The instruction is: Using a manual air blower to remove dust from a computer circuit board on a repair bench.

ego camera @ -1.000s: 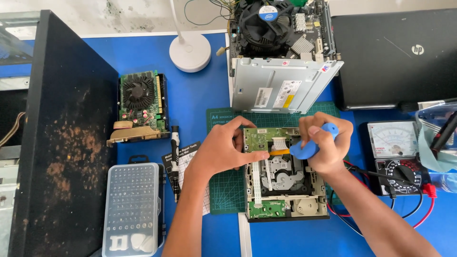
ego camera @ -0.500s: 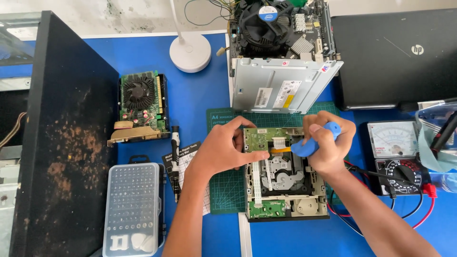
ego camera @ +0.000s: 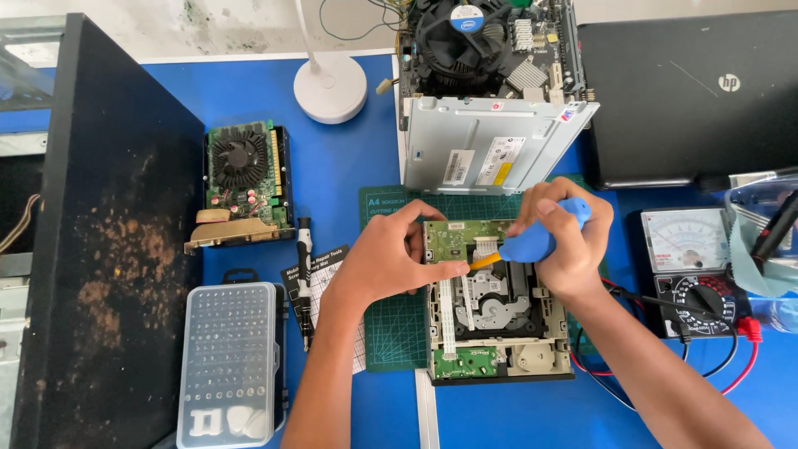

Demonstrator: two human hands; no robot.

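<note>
The opened optical drive (ego camera: 499,312) lay at the centre of the frame on a green cutting mat (ego camera: 399,333), its long axis running from the upper part of the frame down toward the viewer. At its upper end sat a small green circuit board (ego camera: 453,239).

The left hand (ego camera: 386,262) came in from the lower left and was closed on that board's left edge, thumb pressed along its lower edge and fingers curled over the top.

The right hand (ego camera: 565,245) came in from the lower right and was wrapped around a blue rubber dust blower (ego camera: 540,237). The blower lay slanted, its bulb toward the upper right and its orange nozzle (ego camera: 485,261) pointing down and left. The nozzle tip sat just beside the left thumb, at the seam between the board and the metal mechanism below it. So the spot being worked lay to the left of the right hand and to the right of the left hand, between the two, with both about equally near.

A grey drive casing (ego camera: 490,141) stood just above the mat.
</note>
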